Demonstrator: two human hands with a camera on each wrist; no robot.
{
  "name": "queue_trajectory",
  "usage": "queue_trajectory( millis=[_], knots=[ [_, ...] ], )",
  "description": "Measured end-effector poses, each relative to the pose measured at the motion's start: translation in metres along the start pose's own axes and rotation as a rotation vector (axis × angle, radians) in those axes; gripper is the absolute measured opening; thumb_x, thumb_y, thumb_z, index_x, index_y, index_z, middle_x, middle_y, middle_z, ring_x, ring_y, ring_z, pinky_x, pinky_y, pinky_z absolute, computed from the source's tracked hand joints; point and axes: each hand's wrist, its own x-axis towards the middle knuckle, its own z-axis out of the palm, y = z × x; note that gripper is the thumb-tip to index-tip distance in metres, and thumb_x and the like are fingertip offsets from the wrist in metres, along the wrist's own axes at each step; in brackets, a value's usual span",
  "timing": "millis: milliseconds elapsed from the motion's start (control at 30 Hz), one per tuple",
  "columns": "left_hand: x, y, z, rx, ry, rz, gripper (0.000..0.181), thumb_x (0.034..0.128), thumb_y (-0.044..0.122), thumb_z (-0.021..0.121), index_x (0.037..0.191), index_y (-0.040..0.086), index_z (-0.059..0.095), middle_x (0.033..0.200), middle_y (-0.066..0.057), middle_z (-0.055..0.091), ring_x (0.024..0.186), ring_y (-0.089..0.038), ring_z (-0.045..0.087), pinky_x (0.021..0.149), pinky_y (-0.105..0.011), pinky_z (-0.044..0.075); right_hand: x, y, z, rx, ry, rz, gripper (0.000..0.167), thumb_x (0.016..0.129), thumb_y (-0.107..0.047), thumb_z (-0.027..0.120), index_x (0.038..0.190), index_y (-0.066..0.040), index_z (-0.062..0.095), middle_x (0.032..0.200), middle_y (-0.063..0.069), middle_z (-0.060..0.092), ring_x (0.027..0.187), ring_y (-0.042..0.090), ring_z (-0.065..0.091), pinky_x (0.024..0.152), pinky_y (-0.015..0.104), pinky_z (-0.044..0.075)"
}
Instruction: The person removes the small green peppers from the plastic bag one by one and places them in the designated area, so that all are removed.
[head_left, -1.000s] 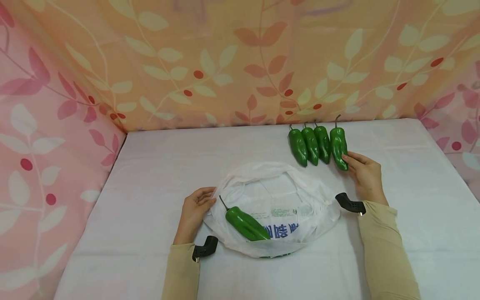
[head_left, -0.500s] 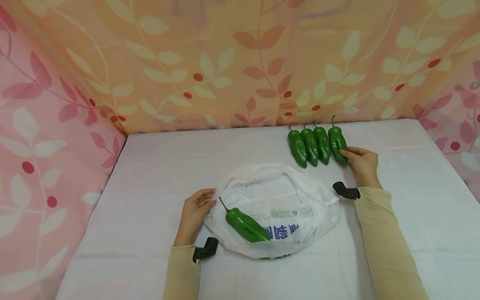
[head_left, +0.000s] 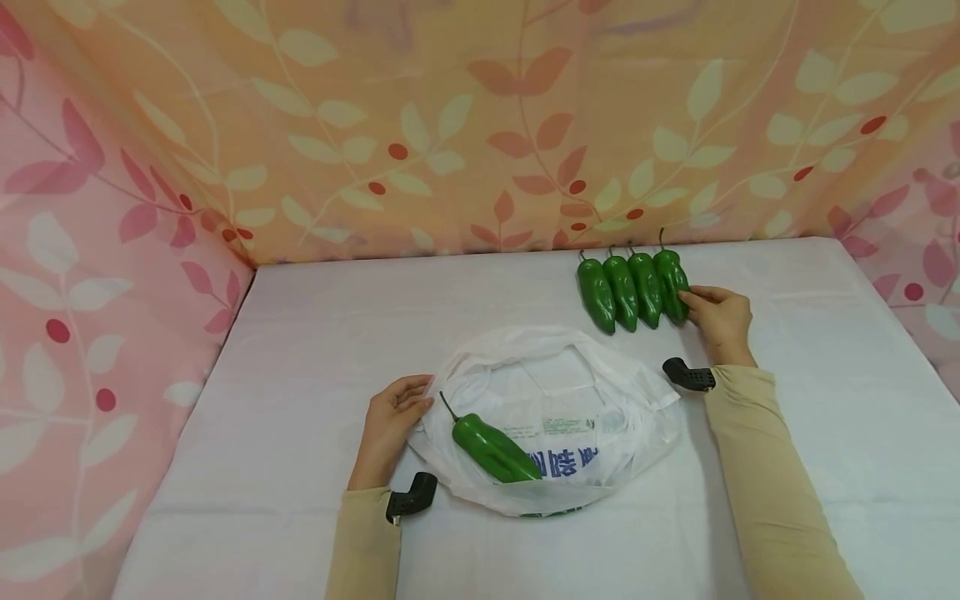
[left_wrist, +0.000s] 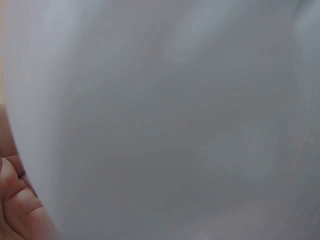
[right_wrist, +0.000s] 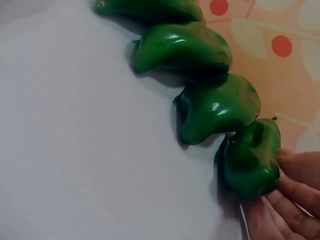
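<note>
In the head view, my right hand (head_left: 723, 323) pinches the lower right side of a green pepper (head_left: 669, 279), the rightmost of a row at the table's back. Three other green peppers (head_left: 622, 292) lie side by side to its left, stems pointing away. The right wrist view shows my thumb and fingers around the end pepper (right_wrist: 252, 162). My left hand (head_left: 388, 429) holds the left edge of a white plastic bag (head_left: 517, 348) that lies with its mouth open. Inside it rests another green pepper (head_left: 493, 450). The bag's film (left_wrist: 165, 120) fills most of the left wrist view.
A white cloth (head_left: 330, 333) covers the table. Patterned orange fabric (head_left: 442, 108) stands along the back edge, with pink floral fabric (head_left: 97, 317) on the left side and more on the right. A black camera mount sits at each wrist.
My right hand has moved left and slightly away from me with the rightmost pepper, closing its gap to the row. My left hand and the bag stay where they were.
</note>
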Motion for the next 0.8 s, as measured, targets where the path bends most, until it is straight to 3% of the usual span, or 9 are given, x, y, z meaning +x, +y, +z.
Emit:
queue_trajectory(
  millis=[167, 267, 500, 800],
  knots=[
    [-0.0001, 0.0005, 0.0006, -0.006, -0.001, 0.002, 0.033, 0.0852, -0.006, 0.063, 0.118, 0.0, 0.063, 0.114, -0.017, 0.062, 0.094, -0.014, 0.062, 0.081, -0.018, 0.048, 0.0013, 0.0009, -0.0011, 0.191, -0.033, 0.017, 0.014, 0.082, 0.0, 0.07, 0.095, -0.004, 0.068, 0.072, -0.011, 0.062, 0.067, -0.002, 0.061, 0.063, 0.012, 0.05],
    [-0.0001, 0.0006, 0.0009, -0.006, -0.001, 0.004, 0.032, 0.0854, -0.006, 0.063, 0.117, -0.001, 0.063, 0.114, -0.017, 0.062, 0.094, -0.014, 0.062, 0.081, -0.018, 0.048, 0.0023, 0.0014, -0.0018, 0.243, -0.066, 0.005, 0.012, 0.081, 0.003, 0.07, 0.088, -0.007, 0.068, 0.073, -0.009, 0.064, 0.067, 0.0, 0.062, 0.063, 0.014, 0.051],
    [-0.0012, 0.0015, 0.0011, -0.004, -0.002, -0.001, 0.033, 0.086, -0.004, 0.063, 0.119, -0.001, 0.062, 0.115, -0.017, 0.062, 0.094, -0.012, 0.062, 0.081, -0.016, 0.048, 0.0027, 0.0016, -0.003, 0.284, -0.139, -0.004, 0.014, 0.08, 0.005, 0.069, 0.09, -0.004, 0.066, 0.073, -0.007, 0.065, 0.069, 0.002, 0.063, 0.065, 0.016, 0.052],
    [0.0006, 0.0011, 0.0011, -0.01, 0.003, -0.009, 0.033, 0.0851, -0.006, 0.063, 0.117, -0.001, 0.063, 0.113, -0.016, 0.062, 0.094, -0.013, 0.062, 0.081, -0.018, 0.048, 0.002, 0.001, -0.0041, 0.236, -0.159, 0.002, 0.015, 0.08, 0.003, 0.07, 0.093, -0.003, 0.065, 0.071, -0.009, 0.066, 0.069, 0.0, 0.063, 0.064, 0.015, 0.052]
  ],
)
